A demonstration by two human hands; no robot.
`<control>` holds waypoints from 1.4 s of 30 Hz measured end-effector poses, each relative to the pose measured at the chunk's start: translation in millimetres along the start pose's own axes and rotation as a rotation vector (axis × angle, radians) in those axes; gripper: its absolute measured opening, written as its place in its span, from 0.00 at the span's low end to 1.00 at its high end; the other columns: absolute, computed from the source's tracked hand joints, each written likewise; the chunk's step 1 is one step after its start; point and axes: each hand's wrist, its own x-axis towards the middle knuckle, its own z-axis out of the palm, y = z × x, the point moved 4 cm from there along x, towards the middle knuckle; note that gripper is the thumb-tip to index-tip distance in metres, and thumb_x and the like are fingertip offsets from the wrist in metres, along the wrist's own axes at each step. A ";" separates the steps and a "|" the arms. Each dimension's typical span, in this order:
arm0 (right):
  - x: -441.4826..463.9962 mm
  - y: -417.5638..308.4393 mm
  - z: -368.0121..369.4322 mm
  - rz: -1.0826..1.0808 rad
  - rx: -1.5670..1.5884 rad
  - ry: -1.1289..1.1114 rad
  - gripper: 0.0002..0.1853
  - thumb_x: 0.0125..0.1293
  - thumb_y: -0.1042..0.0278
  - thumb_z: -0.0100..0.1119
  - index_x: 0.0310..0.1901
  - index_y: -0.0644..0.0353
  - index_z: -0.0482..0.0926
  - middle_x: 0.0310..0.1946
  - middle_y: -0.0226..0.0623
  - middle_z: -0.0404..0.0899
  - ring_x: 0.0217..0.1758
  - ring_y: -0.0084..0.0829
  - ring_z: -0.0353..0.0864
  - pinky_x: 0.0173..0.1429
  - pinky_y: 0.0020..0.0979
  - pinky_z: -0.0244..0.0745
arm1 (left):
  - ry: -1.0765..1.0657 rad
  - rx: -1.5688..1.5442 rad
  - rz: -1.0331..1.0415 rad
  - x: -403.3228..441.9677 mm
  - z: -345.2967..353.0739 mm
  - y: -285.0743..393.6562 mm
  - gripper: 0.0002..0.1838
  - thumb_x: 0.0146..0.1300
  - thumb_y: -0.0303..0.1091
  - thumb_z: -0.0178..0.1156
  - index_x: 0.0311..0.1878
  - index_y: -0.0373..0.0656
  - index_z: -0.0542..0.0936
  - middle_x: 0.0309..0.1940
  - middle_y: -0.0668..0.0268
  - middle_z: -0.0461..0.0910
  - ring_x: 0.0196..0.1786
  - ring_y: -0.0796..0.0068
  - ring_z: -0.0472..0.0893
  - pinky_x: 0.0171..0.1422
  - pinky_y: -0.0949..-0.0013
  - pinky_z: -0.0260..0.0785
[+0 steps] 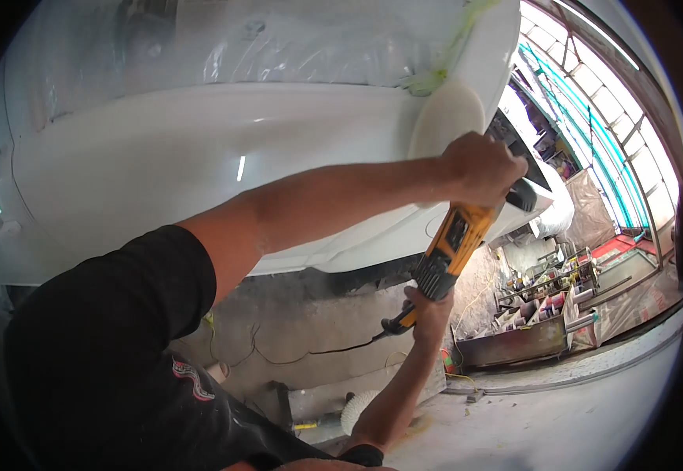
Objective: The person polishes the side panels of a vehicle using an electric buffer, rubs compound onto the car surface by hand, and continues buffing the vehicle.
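A yellow and black power polisher (453,243) slants across the right of the view, its pale round pad (450,118) against a white car body panel (145,149). My left hand (484,166) is closed round the tool's front end, near the pad. Further back, my right hand (431,310) wraps round the rear handle. A dark cord (340,350) runs left from the handle's end. Plastic film (294,43) covers the part above the panel, with yellow-green tape (428,81) at its edge.
Below the car lies a grey floor (279,314). A white fluffy pad (357,410) lies near my right forearm. At the right stand a metal tray (514,343) with bottles and cans, and a metal-framed window (593,102).
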 end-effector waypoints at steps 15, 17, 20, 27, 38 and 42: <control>-212.9 19.2 136.1 0.031 -0.350 -0.059 0.42 0.47 0.73 0.82 0.64 0.62 0.68 0.54 0.38 0.77 0.54 0.31 0.78 0.62 0.35 0.75 | 0.408 0.041 0.134 -287.2 -177.0 17.3 0.15 0.52 0.37 0.76 0.28 0.49 0.75 0.20 0.75 0.71 0.19 0.78 0.74 0.22 0.68 0.63; -239.3 38.8 152.5 0.032 -0.401 -0.152 0.45 0.50 0.68 0.84 0.68 0.62 0.66 0.61 0.42 0.76 0.63 0.34 0.76 0.68 0.36 0.72 | 0.404 0.053 0.128 -327.6 -228.9 22.6 0.16 0.55 0.33 0.76 0.26 0.47 0.74 0.17 0.76 0.67 0.17 0.82 0.69 0.20 0.72 0.56; -270.0 24.9 192.1 0.015 -0.413 -0.194 0.36 0.52 0.66 0.81 0.62 0.65 0.74 0.54 0.44 0.81 0.57 0.36 0.81 0.63 0.37 0.76 | 0.422 -0.037 0.136 -377.9 -289.8 21.5 0.17 0.56 0.28 0.77 0.27 0.43 0.73 0.14 0.78 0.62 0.14 0.83 0.64 0.19 0.75 0.50; -314.4 -6.9 236.3 0.079 -0.495 -0.210 0.31 0.54 0.66 0.80 0.57 0.66 0.77 0.50 0.42 0.83 0.54 0.34 0.83 0.61 0.37 0.77 | 0.392 -0.035 0.061 -440.1 -374.7 25.4 0.17 0.60 0.29 0.77 0.31 0.42 0.73 0.15 0.77 0.64 0.15 0.84 0.65 0.19 0.76 0.50; -280.9 -70.9 190.3 0.137 -0.577 -0.120 0.48 0.47 0.71 0.83 0.71 0.61 0.66 0.62 0.42 0.76 0.65 0.35 0.77 0.69 0.36 0.72 | 0.511 -0.204 0.036 -343.9 -286.8 18.0 0.14 0.58 0.36 0.72 0.31 0.49 0.72 0.18 0.72 0.71 0.17 0.79 0.75 0.19 0.68 0.62; -241.9 -58.9 124.0 0.099 -0.648 -0.003 0.44 0.46 0.71 0.81 0.66 0.64 0.69 0.54 0.42 0.80 0.55 0.34 0.81 0.61 0.37 0.77 | 0.419 -0.254 -0.023 -281.1 -219.2 9.6 0.14 0.56 0.35 0.71 0.32 0.48 0.72 0.19 0.66 0.76 0.20 0.67 0.82 0.22 0.58 0.72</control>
